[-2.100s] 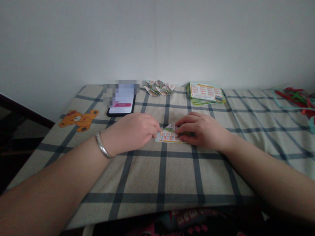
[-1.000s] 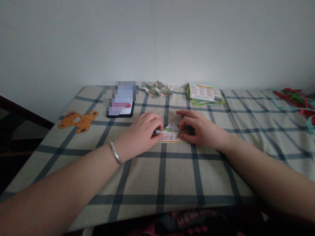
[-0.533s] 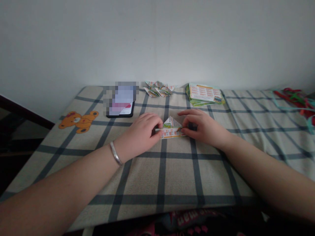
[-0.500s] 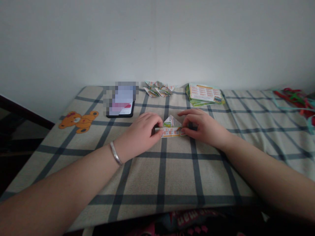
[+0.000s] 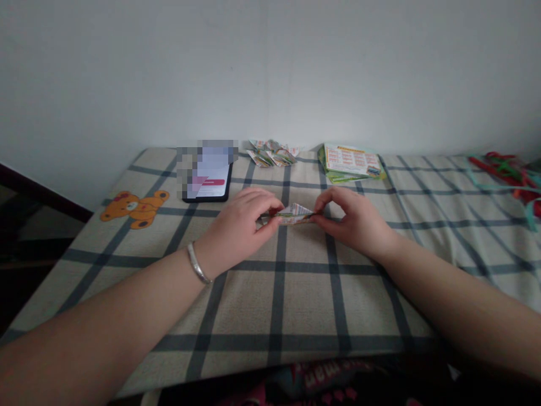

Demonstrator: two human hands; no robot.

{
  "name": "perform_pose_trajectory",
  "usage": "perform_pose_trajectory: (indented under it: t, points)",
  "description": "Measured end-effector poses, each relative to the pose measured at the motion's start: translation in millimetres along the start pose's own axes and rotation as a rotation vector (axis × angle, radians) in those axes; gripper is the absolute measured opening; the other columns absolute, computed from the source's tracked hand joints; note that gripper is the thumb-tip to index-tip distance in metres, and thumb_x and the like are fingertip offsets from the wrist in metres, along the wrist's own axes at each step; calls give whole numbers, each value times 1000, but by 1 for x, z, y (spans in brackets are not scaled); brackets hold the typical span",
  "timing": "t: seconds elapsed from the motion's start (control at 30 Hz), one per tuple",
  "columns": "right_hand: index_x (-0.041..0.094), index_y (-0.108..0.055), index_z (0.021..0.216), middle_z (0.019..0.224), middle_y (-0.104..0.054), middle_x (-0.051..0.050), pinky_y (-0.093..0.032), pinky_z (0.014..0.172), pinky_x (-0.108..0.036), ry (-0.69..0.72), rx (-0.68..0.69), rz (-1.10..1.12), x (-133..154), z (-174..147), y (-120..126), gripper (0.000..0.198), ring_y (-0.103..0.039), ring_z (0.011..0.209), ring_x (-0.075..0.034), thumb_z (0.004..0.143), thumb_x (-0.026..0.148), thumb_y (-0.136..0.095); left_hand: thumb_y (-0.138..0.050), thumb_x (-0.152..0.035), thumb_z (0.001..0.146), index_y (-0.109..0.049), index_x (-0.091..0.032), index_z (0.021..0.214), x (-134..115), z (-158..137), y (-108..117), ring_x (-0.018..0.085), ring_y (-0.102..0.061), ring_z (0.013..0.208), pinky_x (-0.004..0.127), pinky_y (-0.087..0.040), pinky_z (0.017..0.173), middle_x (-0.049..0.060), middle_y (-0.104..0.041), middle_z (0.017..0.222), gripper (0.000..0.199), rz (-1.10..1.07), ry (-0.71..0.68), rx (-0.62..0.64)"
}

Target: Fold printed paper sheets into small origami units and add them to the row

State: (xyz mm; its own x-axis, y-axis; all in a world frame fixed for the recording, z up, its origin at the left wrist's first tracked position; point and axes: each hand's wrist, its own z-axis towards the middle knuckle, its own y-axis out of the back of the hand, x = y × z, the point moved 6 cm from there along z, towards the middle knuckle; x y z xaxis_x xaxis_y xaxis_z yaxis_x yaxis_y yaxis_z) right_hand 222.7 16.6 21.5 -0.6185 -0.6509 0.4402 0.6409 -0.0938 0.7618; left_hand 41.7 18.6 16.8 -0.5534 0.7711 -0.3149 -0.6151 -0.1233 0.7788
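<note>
Head view: left hand (image 5: 245,220) and right hand (image 5: 355,220) pinch opposite ends of the folded paper (image 5: 295,212), rightward and nearer than the phone (image 5: 214,190). Uneven pulling could tear or skew it.

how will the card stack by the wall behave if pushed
The stack would probably slide apart, its edges being uneven. It seems unlikely to tip, lying low and flat. The top card looks thin, so may bend easily.

The light is dim in here, a plain pale wall (image 5: 270,73) standing right behind the table (image 5: 245,299), its beige cloth (image 5: 306,304) crossed by grey-blue bands (image 5: 278,282), shadow off left.
</note>
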Motion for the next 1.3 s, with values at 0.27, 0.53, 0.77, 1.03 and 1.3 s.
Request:
perform_pose_trajectory:
  t: [0.27, 0.53, 0.77, 1.03, 1.3]
  points:
    - [22, -55, 86, 82, -64, -2, -45, 71, -31, 156, -46, -173, 12, -3, 5, 8, -59, 78, -18, 84, 16, -60, -56, -16, 88, -61, -18, 101, -11, 1, 8, 20, -59, 106, 39, -49, 96, 5, -65, 104, 14, -5, -71, -34]
    - [22, -62, 92, 90, -67, -6, -44, 72, -34, 304, 33, -369, 20, -4, 1, 11, -56, 82, -20, 93, 24, -52, -62, -21, 87, -66, -19, 99, -21, -2, 13, 20, -60, 103, 43, -44, 104, 5, -66, 99, 12, 74, -238, -56]
    - [20, -64, 94, 90, -66, -5, -43, 72, -33, 366, 77, -372, 22, -5, -3, 15, -55, 81, -19, 95, 27, -50, -61, -25, 87, -69, -20, 91, -22, 0, 8, 20, -60, 97, 41, -44, 99, 3, -68, 94, 10, 143, -273, 21]
    - [19, -67, 92, 87, -65, -5, -42, 72, -32, 443, 186, -355, 27, -6, -12, 23, -54, 83, -19, 96, 30, -48, -60, -30, 89, -68, -21, 86, -21, -1, -4, 19, -60, 88, 41, -43, 96, 1, -68, 87, 12, 248, -278, 127]
    - [19, -68, 93, 87, -66, -5, -42, 70, -30, 506, 152, -336, 34, -8, -15, 21, -56, 81, -18, 96, 30, -50, -61, -32, 88, -65, -17, 81, -20, 1, -11, 21, -60, 86, 38, -47, 89, 2, -66, 82, 17, 262, -220, 209]
